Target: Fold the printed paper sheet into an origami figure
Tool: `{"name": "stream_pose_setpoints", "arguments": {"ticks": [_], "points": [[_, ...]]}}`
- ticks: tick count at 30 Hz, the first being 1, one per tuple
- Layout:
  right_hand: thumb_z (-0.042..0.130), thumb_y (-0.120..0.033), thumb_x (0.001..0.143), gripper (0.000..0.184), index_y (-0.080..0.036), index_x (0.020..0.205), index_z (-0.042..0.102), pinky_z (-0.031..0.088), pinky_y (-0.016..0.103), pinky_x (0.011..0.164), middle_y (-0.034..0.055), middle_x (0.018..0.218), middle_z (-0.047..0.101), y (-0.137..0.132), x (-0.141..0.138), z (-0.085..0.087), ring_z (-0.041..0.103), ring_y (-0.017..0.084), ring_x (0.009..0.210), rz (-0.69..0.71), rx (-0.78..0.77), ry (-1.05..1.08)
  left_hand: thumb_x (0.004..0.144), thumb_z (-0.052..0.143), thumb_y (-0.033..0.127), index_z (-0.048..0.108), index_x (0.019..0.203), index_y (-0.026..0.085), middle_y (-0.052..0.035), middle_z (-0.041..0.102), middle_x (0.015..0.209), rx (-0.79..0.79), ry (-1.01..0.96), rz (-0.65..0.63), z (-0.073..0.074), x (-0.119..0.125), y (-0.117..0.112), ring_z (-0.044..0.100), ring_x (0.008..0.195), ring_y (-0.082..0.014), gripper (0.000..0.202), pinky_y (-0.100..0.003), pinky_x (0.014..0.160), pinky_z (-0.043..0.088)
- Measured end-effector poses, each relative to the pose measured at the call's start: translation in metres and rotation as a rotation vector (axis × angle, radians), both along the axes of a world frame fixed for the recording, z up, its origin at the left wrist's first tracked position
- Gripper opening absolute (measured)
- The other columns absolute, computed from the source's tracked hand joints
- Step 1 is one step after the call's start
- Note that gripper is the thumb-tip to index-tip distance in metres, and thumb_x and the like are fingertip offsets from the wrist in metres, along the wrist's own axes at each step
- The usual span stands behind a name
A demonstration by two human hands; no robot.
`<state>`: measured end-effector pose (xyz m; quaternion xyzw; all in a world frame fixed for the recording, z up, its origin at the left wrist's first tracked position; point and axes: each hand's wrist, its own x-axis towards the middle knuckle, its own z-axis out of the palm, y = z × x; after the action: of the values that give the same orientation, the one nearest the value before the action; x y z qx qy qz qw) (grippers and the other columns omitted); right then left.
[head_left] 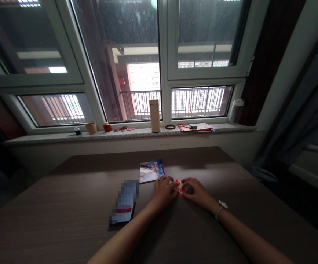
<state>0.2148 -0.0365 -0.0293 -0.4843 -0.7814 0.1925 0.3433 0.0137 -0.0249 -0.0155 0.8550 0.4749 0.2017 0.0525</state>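
A small red-orange printed piece (179, 184), with white and yellow on it, lies between my two hands just over the tabletop; it may be paper or a wrapper, and the fingers hide much of it. My left hand (164, 192) grips its left side with curled fingers. From the right, my right hand (198, 192) holds the other side between thumb and fingers. A dark rounded thing (189, 190) shows inside the curve of the right hand; I cannot make out what it is. The right wrist wears a light bracelet (220, 209).
On the brown table (65, 198) a booklet (151, 171) lies beyond my left hand, and a phone (124, 203) rests left of it. The windowsill behind carries a beige flask (154, 116), a paper cup (91, 128), scissors (193, 127) on red papers and a bottle (236, 111).
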Motion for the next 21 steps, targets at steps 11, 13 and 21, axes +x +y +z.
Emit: {"name": "stream_pose_setpoints", "arguments": {"ticks": [11,13,21], "points": [[0.069,-0.036,0.074,0.030,-0.021,0.099,0.066,0.038,0.039,0.103,0.0081,0.120,0.059,0.0020,0.0009,-0.0051,0.049,0.024,0.115,-0.026,0.040,-0.055,0.084,0.055,0.054,0.053,0.131,0.043,-0.0051,0.034,0.150,-0.018,0.105,0.095,-0.0080,-0.0035,0.0029,0.023,0.138,-0.0374,0.048,-0.073,0.104,-0.005],[0.068,-0.039,0.074,0.038,-0.021,0.108,0.066,0.036,0.040,0.105,0.0089,0.123,0.057,0.0021,0.0008,-0.0049,0.047,0.025,0.118,-0.037,0.022,-0.079,0.084,0.054,0.056,0.052,0.131,0.043,-0.0054,0.033,0.151,-0.019,0.109,0.099,-0.0081,-0.0034,0.0031,0.021,0.139,-0.0378,0.049,-0.073,0.103,-0.007],[0.065,-0.047,0.077,0.054,-0.026,0.127,0.059,0.031,0.043,0.111,0.0099,0.136,0.048,0.0037,0.0019,-0.0046,0.038,0.028,0.128,-0.041,-0.043,-0.192,0.082,0.054,0.060,0.052,0.132,0.044,-0.0042,0.031,0.153,-0.008,0.109,0.114,-0.0064,-0.0023,0.0020,0.020,0.140,-0.0387,0.052,-0.072,0.103,-0.013]]}}
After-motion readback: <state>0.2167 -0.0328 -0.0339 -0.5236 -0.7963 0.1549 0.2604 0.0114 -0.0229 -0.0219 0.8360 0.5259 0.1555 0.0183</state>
